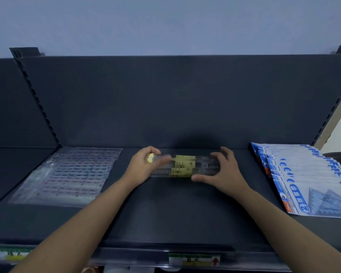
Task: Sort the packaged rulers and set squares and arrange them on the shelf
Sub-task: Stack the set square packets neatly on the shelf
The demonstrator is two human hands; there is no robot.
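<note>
A small row of clear packaged rulers with yellow labels [183, 166] lies at the back middle of the dark shelf [165, 209]. My left hand [144, 166] grips the rulers' left end, fingers curled over a yellow tab. My right hand [222, 170] rests at their right end, fingers spread over the far side and thumb along the near edge. A wide overlapping row of clear rulers with red and blue marks [67, 174] lies on the left. An overlapping row of blue-and-white set square packs [307, 178] lies on the right.
The shelf's dark back panel [175, 99] rises right behind the rulers, with slotted uprights at both sides. Price labels [193, 260] sit on the front rail. Bare shelf surface lies in front of the yellow-labelled rulers.
</note>
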